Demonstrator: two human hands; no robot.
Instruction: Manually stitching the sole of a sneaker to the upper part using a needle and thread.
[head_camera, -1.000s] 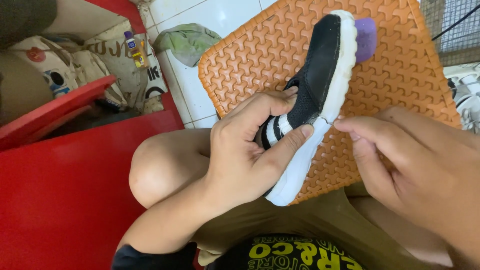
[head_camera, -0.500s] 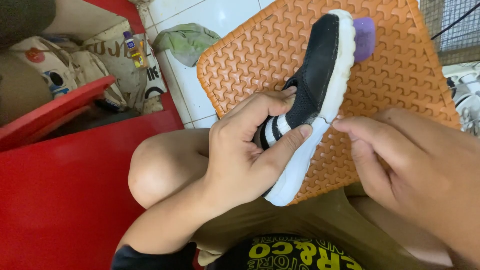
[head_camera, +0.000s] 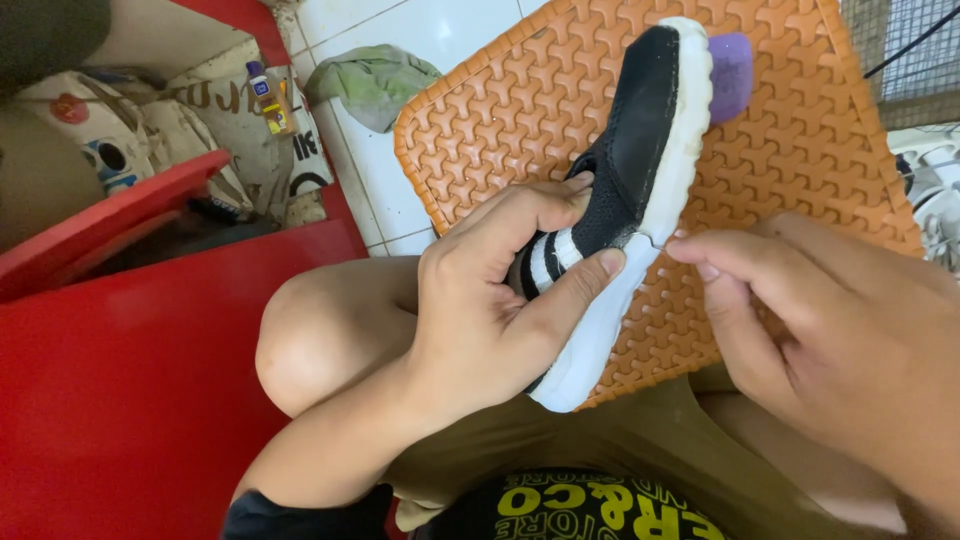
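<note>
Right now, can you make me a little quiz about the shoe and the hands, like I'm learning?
1. True or false: the left hand grips the black shoe with the white sole.
2. What colour is the patterned mat under the shoe? A) blue B) orange C) grey
3. Fill in: the right hand has its fingertips at the shoe's white ____.

Key
1. True: fingers and thumb wrap round its striped side.
2. B, orange. A purple block lies on it by the shoe's far end.
3. Sole: the fingertips are at its edge.
</note>
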